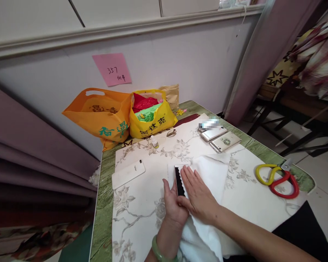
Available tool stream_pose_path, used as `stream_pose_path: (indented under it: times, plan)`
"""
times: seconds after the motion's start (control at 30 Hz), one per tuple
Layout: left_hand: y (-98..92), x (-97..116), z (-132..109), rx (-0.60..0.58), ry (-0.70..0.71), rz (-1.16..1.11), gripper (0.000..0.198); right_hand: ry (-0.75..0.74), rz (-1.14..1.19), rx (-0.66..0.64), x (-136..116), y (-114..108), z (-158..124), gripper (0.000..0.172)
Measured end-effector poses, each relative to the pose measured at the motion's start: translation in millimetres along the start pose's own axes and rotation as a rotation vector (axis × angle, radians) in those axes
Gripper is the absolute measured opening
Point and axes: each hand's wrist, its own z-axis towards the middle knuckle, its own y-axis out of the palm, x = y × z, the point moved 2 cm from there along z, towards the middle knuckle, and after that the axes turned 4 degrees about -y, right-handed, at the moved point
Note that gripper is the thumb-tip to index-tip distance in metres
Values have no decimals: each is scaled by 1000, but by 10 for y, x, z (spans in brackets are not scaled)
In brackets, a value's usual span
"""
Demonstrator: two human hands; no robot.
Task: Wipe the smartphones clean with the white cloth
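Observation:
My left hand (175, 207) is curled round the lower part of a smartphone (179, 183), palm up, with its fingers mostly hidden. A pale frame and a strip of black front show on the phone; a wavy edge runs down the strip's right side, and I cannot tell what makes it. My right hand (198, 193) lies flat over the phone's right part, fingers stretched out. Whether something thin lies beneath that palm is hidden. Under and around both hands spreads a white cloth (211, 173), hanging toward me.
A white phone (129, 174) lies at left, more phones (225, 141) at back right. Scissors (278, 178) rest near the right edge. Behind stand an orange bag (98, 118), a yellow bag (153, 122) and a small bottle (154, 142). A floral cover (136, 225) lies on the table.

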Motion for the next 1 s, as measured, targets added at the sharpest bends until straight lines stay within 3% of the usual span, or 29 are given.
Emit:
stream_pose_path:
  times: [0.1, 0.2, 0.33, 0.53, 0.67, 0.8, 1.0]
  plan:
    - [9, -5, -5, 128, 6, 19, 57, -88, 8, 14, -128, -30, -137, 84]
    - [17, -5, 7, 167, 39, -18, 53, -180, 51, -54, -182, -59, -44, 80]
    - [30, 3, 13, 60, 53, -19, 47, -147, 96, -137, -70, -54, 337, 73]
    - [32, -9, 41, -119, -28, -23, 56, 16, 54, -103, 232, 9, 690, 70]
    - [12, -5, 56, -131, -37, -23, 62, 51, -17, -24, 312, 24, 558, 73]
    - [5, 9, 33, -104, -35, -38, 63, 15, -58, 11, 217, -2, 247, 75]
    - [-32, 8, 14, 120, 23, -23, 53, -168, -21, -12, -170, -82, -66, 78]
